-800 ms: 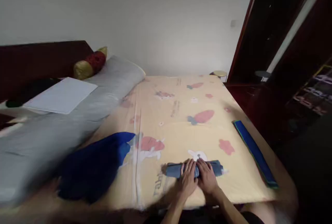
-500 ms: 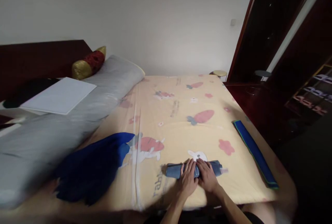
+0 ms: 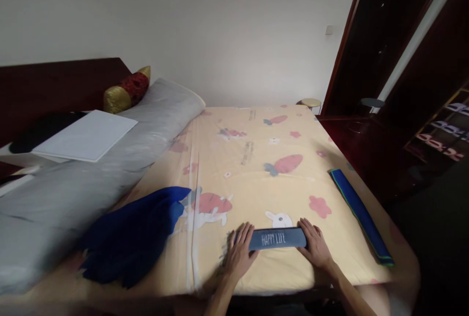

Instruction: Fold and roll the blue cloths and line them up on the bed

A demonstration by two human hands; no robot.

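Observation:
A rolled grey-blue cloth (image 3: 277,238) printed "HAPPY LIFE" lies on the yellow cartoon bedsheet (image 3: 256,159) near the bed's front edge. My left hand (image 3: 239,253) rests flat at the roll's left end, fingers spread and touching it. At the roll's right end lies my right hand (image 3: 315,247), also flat with fingers apart. Neither hand grips the roll.
A crumpled dark blue cloth (image 3: 132,235) lies to the left. A folded blue strip (image 3: 361,213) sits along the bed's right edge. Grey pillows (image 3: 91,169), a white board (image 3: 86,135) and a red-gold bolster (image 3: 126,89) are at far left. Dark wooden furniture (image 3: 388,86) stands right.
My hands slid apart from the roll's middle to its two ends. The printed "HAPPY LIFE" text now shows on top.

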